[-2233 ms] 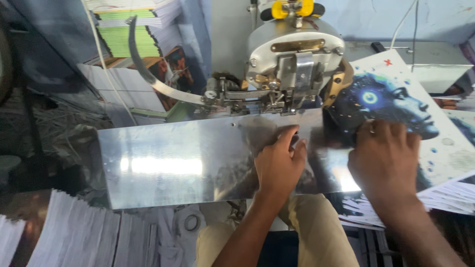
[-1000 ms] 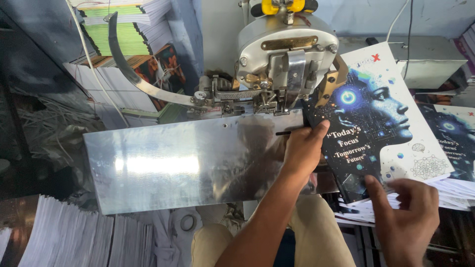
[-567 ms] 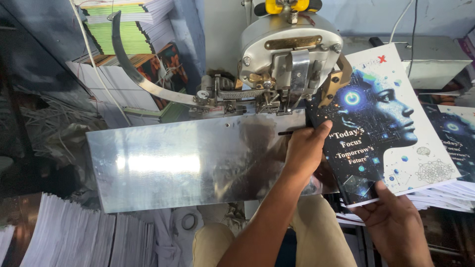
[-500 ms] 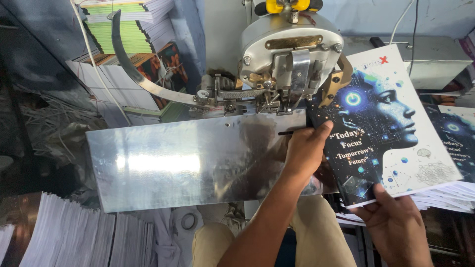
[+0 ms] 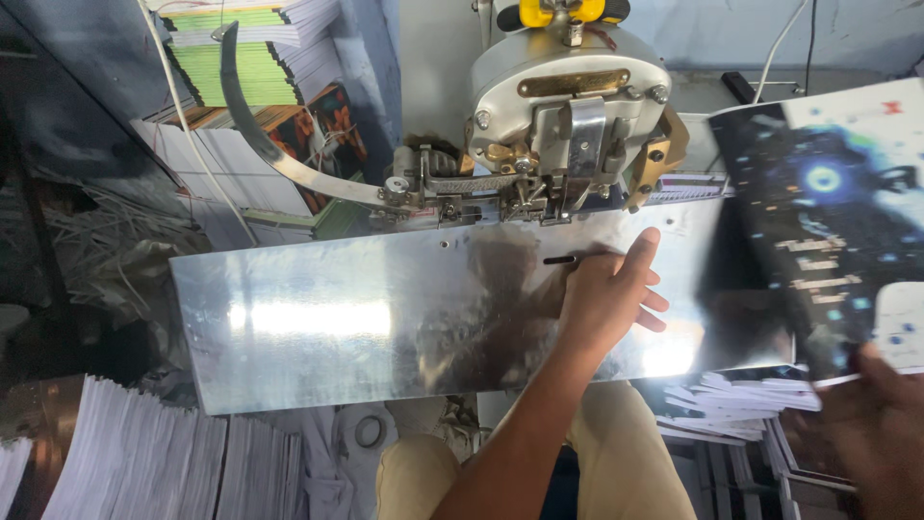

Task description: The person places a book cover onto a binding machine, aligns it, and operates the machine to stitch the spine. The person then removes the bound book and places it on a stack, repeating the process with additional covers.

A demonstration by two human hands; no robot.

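My left hand [image 5: 606,299] lies flat on the shiny metal plate [image 5: 337,318] of a wire-stitching machine, fingers apart, just below the slot under the grey machine head [image 5: 568,96]. It holds nothing. At the right edge my right hand [image 5: 876,424] grips the lower corner of a dark blue booklet [image 5: 818,221] with a glowing face on its cover. The booklet is blurred and held off to the right of the machine head, above the plate's right end.
A curved metal arm [image 5: 260,135] sweeps up left from the machine. White paper stacks [image 5: 144,462] stand at bottom left. More booklets [image 5: 731,404] lie stacked under the plate's right end. Green and white stacks [image 5: 260,58] fill the back left. My knees are below the plate.
The booklet has swung right, away from the machine head, and is now blurred. My left hand has come off the booklet's spine edge and rests on the plate.
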